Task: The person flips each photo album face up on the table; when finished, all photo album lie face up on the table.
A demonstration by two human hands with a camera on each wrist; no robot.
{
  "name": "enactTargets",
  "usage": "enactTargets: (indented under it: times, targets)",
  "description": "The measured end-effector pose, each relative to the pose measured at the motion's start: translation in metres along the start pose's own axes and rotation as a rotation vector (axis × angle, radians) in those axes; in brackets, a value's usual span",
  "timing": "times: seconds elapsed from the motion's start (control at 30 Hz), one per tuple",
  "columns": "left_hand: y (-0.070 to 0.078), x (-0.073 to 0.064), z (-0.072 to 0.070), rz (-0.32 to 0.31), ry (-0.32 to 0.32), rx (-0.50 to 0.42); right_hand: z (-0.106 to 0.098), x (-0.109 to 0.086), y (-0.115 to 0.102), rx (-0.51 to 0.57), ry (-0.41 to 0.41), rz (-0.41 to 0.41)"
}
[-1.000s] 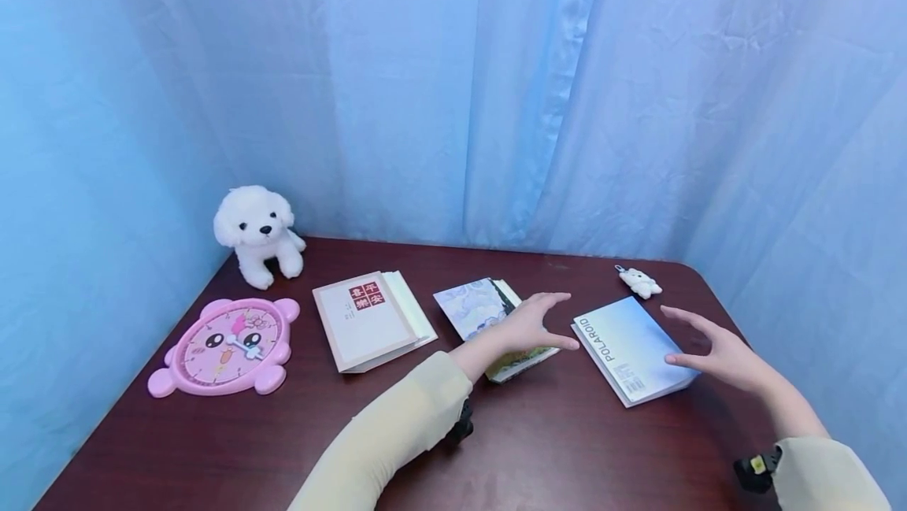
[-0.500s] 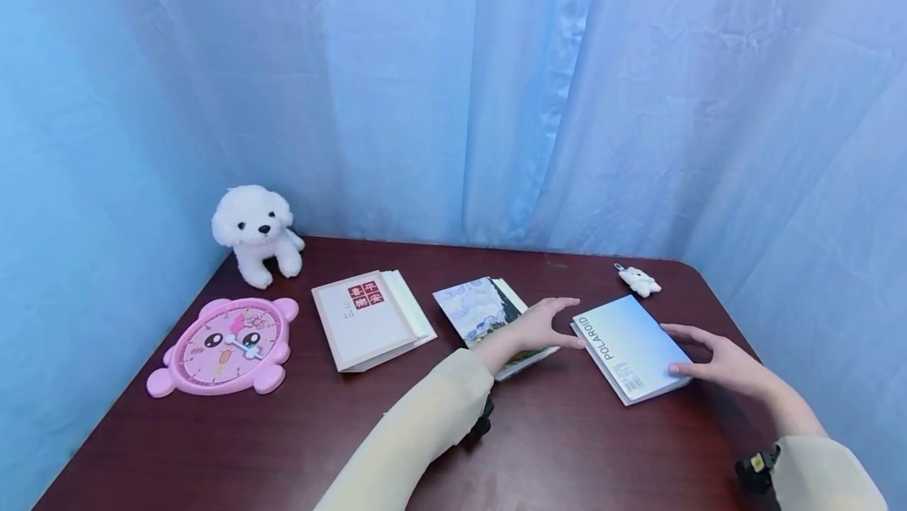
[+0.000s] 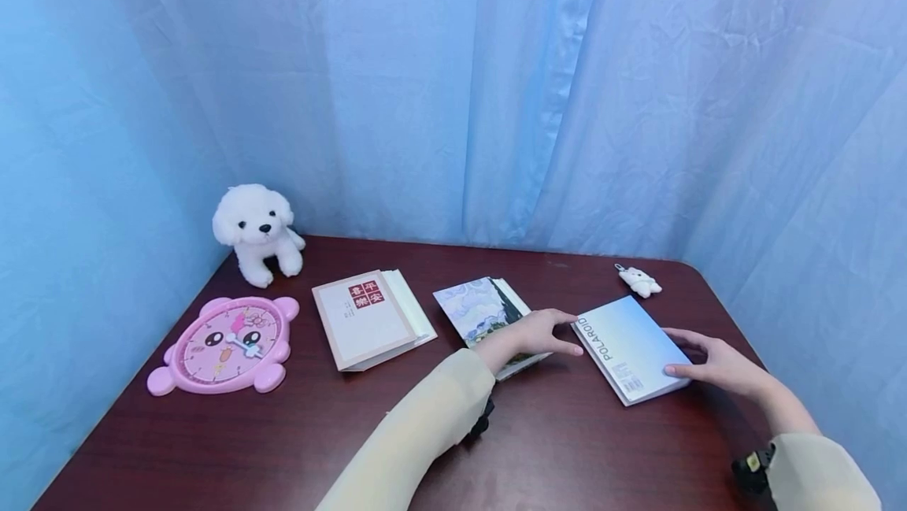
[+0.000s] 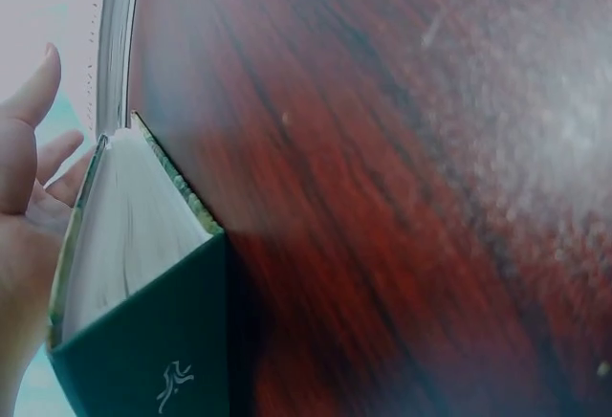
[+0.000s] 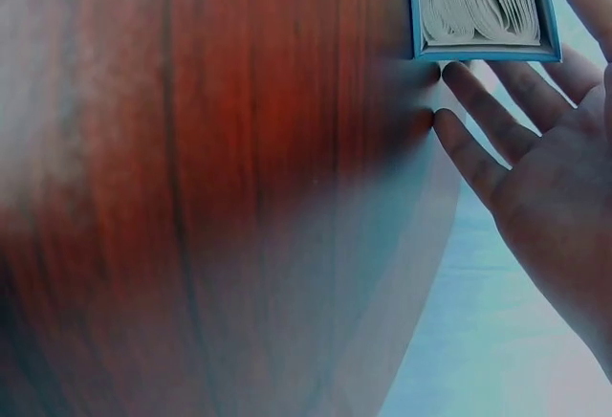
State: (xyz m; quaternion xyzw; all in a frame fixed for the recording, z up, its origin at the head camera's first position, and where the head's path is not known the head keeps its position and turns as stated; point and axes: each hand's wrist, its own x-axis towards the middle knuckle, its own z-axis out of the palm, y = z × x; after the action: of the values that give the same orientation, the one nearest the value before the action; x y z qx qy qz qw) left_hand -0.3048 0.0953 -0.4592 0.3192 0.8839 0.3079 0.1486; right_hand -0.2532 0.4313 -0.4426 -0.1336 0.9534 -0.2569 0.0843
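Observation:
A pale blue and white "POLAROID" photo album (image 3: 631,349) lies on the dark wooden table (image 3: 567,448), between the two hands in the head view. My left hand (image 3: 534,334) reaches over a painted-cover book (image 3: 478,310), its fingertips at the album's left edge; contact is hard to tell. Seen from the left wrist, that book's green spine (image 4: 143,340) stands before the hand. My right hand (image 3: 726,365) is at the album's right edge, the thumb at its cover. Extended fingers (image 5: 526,97) sit beside the album's end in the right wrist view.
A cream book with a red square (image 3: 368,322) lies left of the painted one. Farther left are a pink toy clock (image 3: 227,346) and a white plush dog (image 3: 255,231). A small white plush keychain (image 3: 641,283) lies behind the album. Blue curtains (image 3: 397,101) surround the table.
My left hand has moved right and lower, to the album's left edge. My right hand has closed in on its right edge. The album has hardly moved.

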Motion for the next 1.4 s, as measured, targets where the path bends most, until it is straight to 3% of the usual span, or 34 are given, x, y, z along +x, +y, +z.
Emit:
enactTargets:
  times: [0.33,0.87,1.13,1.4]
  targets:
    - [0.000,-0.004,-0.001,0.030,-0.025,0.064,0.002,-0.004,0.000,0.064,-0.016,-0.003]
    - [-0.001,-0.008,-0.007,0.034,-0.041,0.016,-0.009,-0.003,-0.013,0.164,-0.019,0.055]
    - [0.000,-0.008,-0.010,0.031,-0.009,-0.047,-0.012,-0.004,-0.022,0.192,0.032,-0.038]
    - [-0.002,-0.008,-0.008,0.039,0.009,-0.062,-0.011,0.001,-0.031,0.242,0.137,-0.183]
